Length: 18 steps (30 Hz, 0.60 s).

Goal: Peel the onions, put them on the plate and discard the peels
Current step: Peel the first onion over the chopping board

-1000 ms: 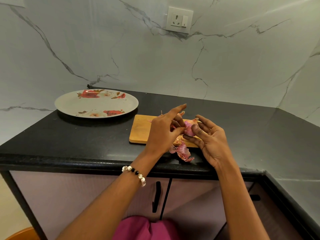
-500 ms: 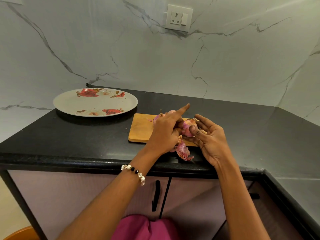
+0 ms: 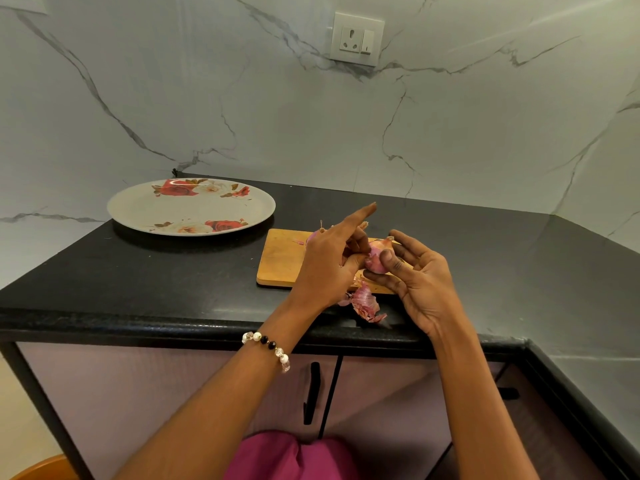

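Note:
A small pink onion (image 3: 378,255) is held between both hands above the wooden cutting board (image 3: 281,258). My right hand (image 3: 420,284) cups it from the right with thumb and fingers curled round it. My left hand (image 3: 330,263) pinches at its skin with thumb and middle fingers, the index finger pointing straight out. Another onion (image 3: 313,236) shows partly behind my left hand on the board. Loose pink peels (image 3: 365,303) lie on the counter at the board's front edge. The floral plate (image 3: 191,206) sits at the back left, holding nothing.
The black counter (image 3: 138,278) ends in a front edge just below my wrists. A marble wall with a socket (image 3: 356,38) stands behind. Cabinet doors with black handles (image 3: 313,393) are below. An orange bin rim (image 3: 38,467) shows at the bottom left.
Both hands stayed over the board. My left fingers shifted on the onion's skin, and the onion turned slightly in my right hand.

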Each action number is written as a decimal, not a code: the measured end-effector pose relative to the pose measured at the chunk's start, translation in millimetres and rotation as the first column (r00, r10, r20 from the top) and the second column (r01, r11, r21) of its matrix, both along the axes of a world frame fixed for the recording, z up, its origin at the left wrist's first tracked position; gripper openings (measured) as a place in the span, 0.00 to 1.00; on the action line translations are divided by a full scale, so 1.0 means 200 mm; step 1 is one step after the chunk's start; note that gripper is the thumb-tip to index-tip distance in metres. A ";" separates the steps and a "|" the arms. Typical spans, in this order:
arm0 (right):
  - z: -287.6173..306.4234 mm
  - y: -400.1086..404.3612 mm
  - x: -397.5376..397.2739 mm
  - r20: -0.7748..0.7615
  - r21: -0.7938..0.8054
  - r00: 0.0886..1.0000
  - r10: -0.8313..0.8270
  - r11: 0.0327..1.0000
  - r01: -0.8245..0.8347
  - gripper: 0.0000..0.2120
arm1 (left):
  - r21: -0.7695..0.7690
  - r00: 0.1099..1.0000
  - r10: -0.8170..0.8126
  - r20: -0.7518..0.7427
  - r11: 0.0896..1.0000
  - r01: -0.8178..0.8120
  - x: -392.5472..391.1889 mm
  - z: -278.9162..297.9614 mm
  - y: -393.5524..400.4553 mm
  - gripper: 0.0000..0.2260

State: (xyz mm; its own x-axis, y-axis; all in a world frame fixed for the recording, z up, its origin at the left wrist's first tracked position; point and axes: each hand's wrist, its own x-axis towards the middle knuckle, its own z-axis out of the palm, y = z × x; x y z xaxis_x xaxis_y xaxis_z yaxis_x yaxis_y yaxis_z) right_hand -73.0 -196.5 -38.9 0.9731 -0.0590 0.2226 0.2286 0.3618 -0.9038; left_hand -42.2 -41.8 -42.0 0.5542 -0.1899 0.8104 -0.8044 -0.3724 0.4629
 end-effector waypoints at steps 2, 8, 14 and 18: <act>0.00 0.00 0.00 -0.004 -0.004 1.000 0.010 1.000 -0.010 0.34 | -0.001 1.000 0.012 0.004 1.000 -0.012 0.00 0.00 0.00 0.32; 0.00 0.00 0.00 -0.006 -0.023 1.000 0.002 1.000 -0.002 0.34 | 0.072 1.000 0.015 0.006 0.997 -0.015 0.00 -0.01 -0.01 0.32; 0.01 0.01 -0.01 0.005 -0.001 1.000 0.000 1.000 0.000 0.35 | 0.092 0.998 -0.005 -0.059 0.996 0.010 -0.01 -0.01 -0.02 0.30; 0.02 0.02 -0.02 0.011 0.053 1.000 -0.018 0.998 0.017 0.33 | 0.074 0.994 -0.031 -0.109 0.996 0.039 0.00 -0.01 -0.02 0.31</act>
State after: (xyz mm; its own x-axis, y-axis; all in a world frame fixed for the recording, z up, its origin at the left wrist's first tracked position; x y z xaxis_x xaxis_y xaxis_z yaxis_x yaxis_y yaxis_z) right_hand -76.3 -193.0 -35.3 0.9692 -0.0881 0.2301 0.2459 0.4048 -0.8807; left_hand -42.3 -45.0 -44.6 0.6296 -0.2696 0.7286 -0.7644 -0.3825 0.5190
